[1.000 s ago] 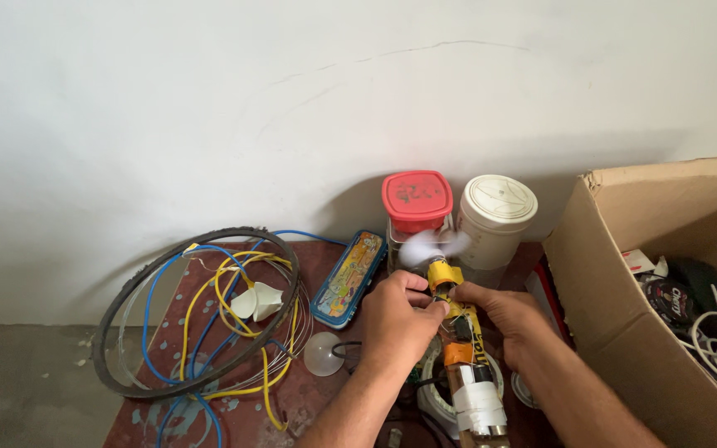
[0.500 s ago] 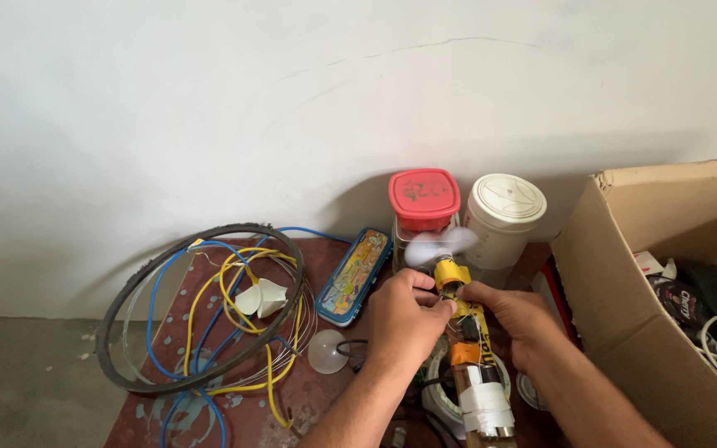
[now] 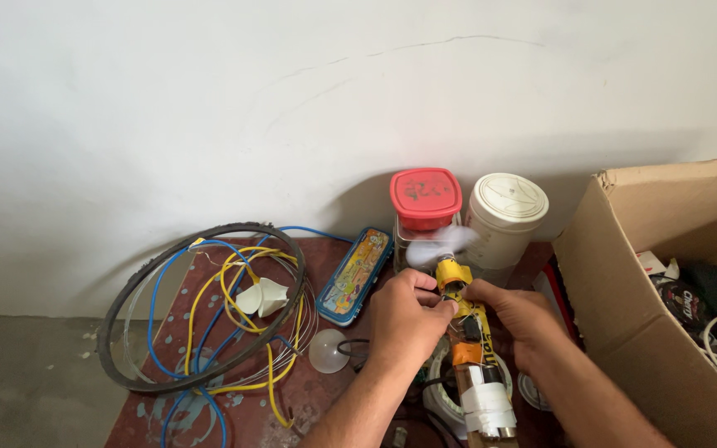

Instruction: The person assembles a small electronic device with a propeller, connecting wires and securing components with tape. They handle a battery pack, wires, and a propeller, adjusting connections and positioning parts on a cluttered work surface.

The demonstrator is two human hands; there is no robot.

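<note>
Head view, looking down at a reddish-brown table set against a white wall.

Both hands meet at centre frame on a small home-made device: a yellow motor at the top, a blurred white propeller above it, a strip body with black and orange parts, and white tape wrapped round the lower end near the bottom edge. The device stands roughly upright, tilted slightly, just in front of two jars.

Left hand: grip pinched, fingertips closed on the device just under the yellow motor. Right hand: grip clenched around the device's body from the other side, thumb near the motor. The two hands touch or nearly touch at the fingertips.

Behind the hands: a clear jar with a red lid and beside it a cream-white jar, both against the wall. Left of the hands, a long blue pencil case lies at an angle. A clear bulb rests near the left wrist.

Further left: a black hoop around a tangle of yellow and blue wires, with a white folded piece in the middle.

Right edge: an open cardboard box holding packets and white cable.
</note>
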